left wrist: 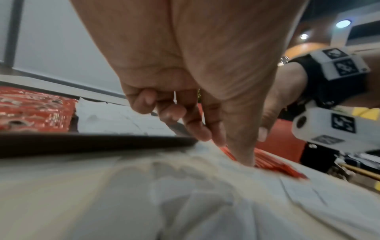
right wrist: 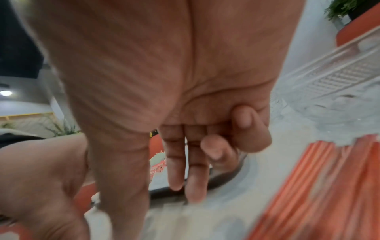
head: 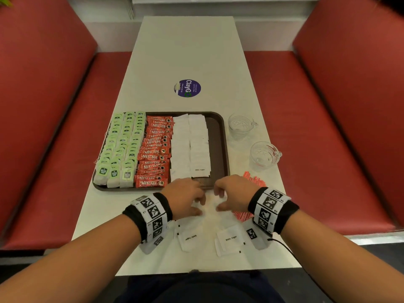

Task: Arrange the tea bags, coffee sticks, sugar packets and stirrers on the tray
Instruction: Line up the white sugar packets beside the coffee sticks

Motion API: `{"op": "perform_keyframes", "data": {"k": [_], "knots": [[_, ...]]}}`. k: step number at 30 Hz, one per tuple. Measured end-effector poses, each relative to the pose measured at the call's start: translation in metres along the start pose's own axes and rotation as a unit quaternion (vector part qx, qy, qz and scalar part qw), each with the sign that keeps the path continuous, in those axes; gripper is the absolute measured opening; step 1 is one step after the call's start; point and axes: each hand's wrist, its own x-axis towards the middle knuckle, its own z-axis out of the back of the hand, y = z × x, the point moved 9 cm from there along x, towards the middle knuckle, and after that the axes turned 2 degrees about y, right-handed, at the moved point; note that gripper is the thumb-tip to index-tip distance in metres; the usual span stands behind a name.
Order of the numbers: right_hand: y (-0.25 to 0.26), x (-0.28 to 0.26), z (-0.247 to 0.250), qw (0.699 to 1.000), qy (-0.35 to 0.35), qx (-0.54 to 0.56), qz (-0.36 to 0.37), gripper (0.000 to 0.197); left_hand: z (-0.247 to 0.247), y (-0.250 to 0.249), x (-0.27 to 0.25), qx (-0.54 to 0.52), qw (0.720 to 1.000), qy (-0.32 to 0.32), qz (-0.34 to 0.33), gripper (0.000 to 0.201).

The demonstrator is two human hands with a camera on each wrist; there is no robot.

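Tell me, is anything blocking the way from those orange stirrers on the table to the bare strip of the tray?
Nothing visible does. The stirrers lie on the table just off the tray's near right corner, and the bare strip of the tray beside the sugar packets is open. Only the right hand is near.

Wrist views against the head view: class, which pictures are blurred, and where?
Head view: sharp, its edges bowed by the wide lens. Left wrist: the white packets nearest the lens smear. Right wrist: the orange stirrers streak with motion blur.

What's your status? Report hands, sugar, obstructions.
Both hands, left and right, down on loose sugar packets before the tray. Grip unclear. Stirrers still off tray. Nothing blocking.
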Motion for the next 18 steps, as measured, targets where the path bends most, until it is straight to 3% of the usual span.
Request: {"op": "perform_keyframes", "data": {"k": [3,7,11,18], "knots": [[0.002,-0.012,-0.026,0.998,0.054,-0.025,-0.004,0.049,-0.03,-0.01,-0.011,0.023,0.998,0.057,-0.008,0.045],[0.003,-0.024,-0.053,0.993,0.1,-0.059,-0.019,0.057,-0.051,-0.013,-0.021,0.03,0.996,0.086,0.013,0.066],[0.008,-0.031,-0.064,0.981,0.135,-0.142,-0.016,0.062,-0.055,-0.012,-0.023,0.035,0.995,0.095,0.006,0.059],[0.013,-0.023,-0.058,0.974,0.139,-0.175,-0.024,0.046,-0.049,0.0,-0.015,0.019,0.995,0.091,0.029,0.049]]}}
